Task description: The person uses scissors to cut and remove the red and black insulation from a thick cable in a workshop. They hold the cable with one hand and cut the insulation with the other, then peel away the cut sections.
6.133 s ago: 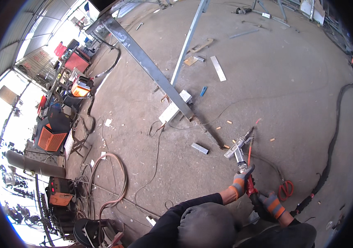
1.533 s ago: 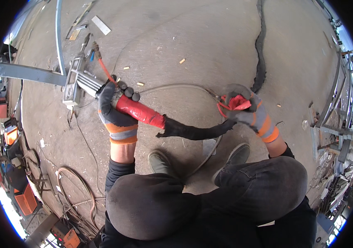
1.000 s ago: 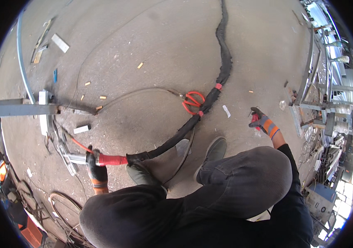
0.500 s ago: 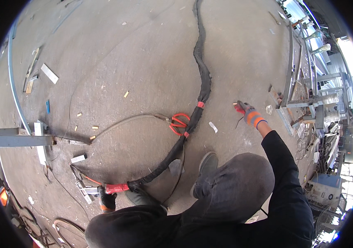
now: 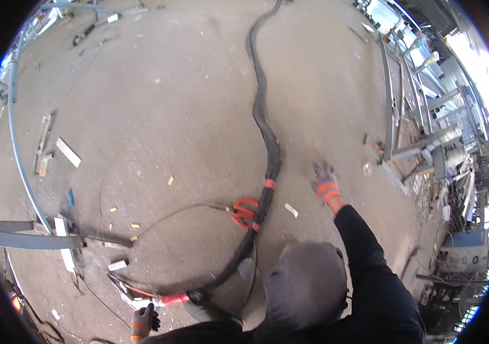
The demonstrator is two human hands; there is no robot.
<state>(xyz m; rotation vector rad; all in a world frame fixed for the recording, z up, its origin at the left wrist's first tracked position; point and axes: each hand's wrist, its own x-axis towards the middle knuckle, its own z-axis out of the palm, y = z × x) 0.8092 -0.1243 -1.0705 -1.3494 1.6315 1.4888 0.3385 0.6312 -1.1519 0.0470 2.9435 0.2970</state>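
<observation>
Right hand (image 5: 326, 180) – grey-and-orange glove, fingers spread wide, reaching out above the concrete floor (image 5: 198, 126); what lies beneath the palm cannot be told. Left hand (image 5: 146, 322) – matching glove, at the lower edge, fingers partly curled; whether it grips anything cannot be told. Red-gripped tool (image 5: 174, 299): on the floor just beyond the left hand, metal end toward the left. Black-sleeved cable (image 5: 260, 109): one, running from the tool's red grip up to the top edge, banded red in two places. Orange-red coil (image 5: 244, 213): beside the cable's lower band. White scrap (image 5: 291, 210): right of the cable.
</observation>
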